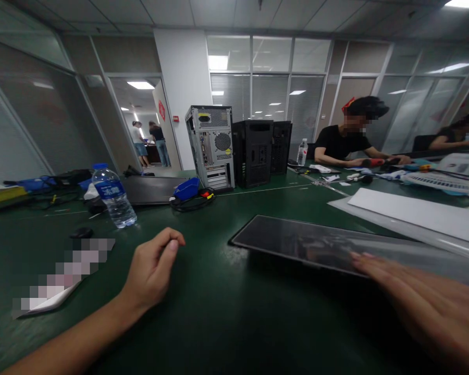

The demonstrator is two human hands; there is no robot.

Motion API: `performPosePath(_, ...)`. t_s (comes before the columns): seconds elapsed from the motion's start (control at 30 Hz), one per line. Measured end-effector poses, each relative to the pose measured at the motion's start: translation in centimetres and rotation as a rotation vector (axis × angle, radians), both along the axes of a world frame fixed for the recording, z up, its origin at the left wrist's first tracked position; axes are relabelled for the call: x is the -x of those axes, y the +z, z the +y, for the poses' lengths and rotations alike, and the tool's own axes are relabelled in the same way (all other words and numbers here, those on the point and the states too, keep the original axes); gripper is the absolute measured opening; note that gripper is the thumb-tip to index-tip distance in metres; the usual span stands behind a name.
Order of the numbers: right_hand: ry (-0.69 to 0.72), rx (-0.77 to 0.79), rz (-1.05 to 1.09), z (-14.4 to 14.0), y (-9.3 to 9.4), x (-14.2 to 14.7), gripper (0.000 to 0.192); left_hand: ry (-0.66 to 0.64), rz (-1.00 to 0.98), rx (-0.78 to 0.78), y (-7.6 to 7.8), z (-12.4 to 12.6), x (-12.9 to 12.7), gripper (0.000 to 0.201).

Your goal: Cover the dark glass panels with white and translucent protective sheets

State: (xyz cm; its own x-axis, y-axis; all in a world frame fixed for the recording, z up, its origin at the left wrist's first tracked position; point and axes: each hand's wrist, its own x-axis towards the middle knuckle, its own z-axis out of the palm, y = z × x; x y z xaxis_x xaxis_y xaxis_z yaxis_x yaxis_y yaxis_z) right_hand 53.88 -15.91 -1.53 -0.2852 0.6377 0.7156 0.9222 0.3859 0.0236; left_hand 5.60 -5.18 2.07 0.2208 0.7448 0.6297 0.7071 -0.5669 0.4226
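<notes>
A dark, glossy flat panel with a thin rim [289,239] lies tilted over the right half of the green table [219,307]. My right hand [426,302] rests on its near edge, fingers stretched out and flat. The panel's right end runs out of view, and I cannot tell whether it is a screen or a glass plate. To the left of the panel, apart from it, my left hand [153,268] is curled in a loose fist with the thumb against the bent forefinger. Nothing shows between those fingers.
A water bottle [115,200] and a blurred-out paper item [66,284] are at left. Computer cases [254,153] stand behind, beside a blue-headed cable [185,190]. White sheets [418,213] lie behind the panel. Across the table a person [347,135] handles a red-and-black tool.
</notes>
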Motion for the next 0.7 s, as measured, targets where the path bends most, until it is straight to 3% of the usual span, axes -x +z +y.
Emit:
performPosePath(0.1,0.233,-0.101,-0.276,0.2,0.8,5.2,0.074,0.004,0.008,-0.095,2.2,0.1,0.3,0.033)
performPosePath(0.23,0.398,0.029,-0.290,2.1,2.1,9.6,0.059,-0.167,0.342,0.069,3.8,-0.5,-0.4,0.032)
performPosePath(0.37,0.498,0.389,-0.262,5.1,3.3,11.3,0.044,-0.231,0.615,0.315,2.2,-0.6,-0.3,0.052)
performPosePath(0.47,0.584,0.739,-0.219,9.5,5.2,10.2,0.048,-0.283,0.721,0.448,0.3,0.2,0.7,0.064)
performPosePath(0.57,0.402,0.737,-0.094,16.0,6.7,6.0,0.056,-0.269,0.703,0.454,-0.9,1.4,2.1,0.065)
performPosePath(0.67,-0.098,0.559,-0.158,21.8,5.9,-0.4,0.065,-0.236,0.667,0.424,-1.2,2.3,3.6,0.063)
performPosePath(0.7,-0.198,0.531,-0.154,23.1,5.0,-2.6,0.070,-0.226,0.657,0.417,-1.2,2.4,4.0,0.063)
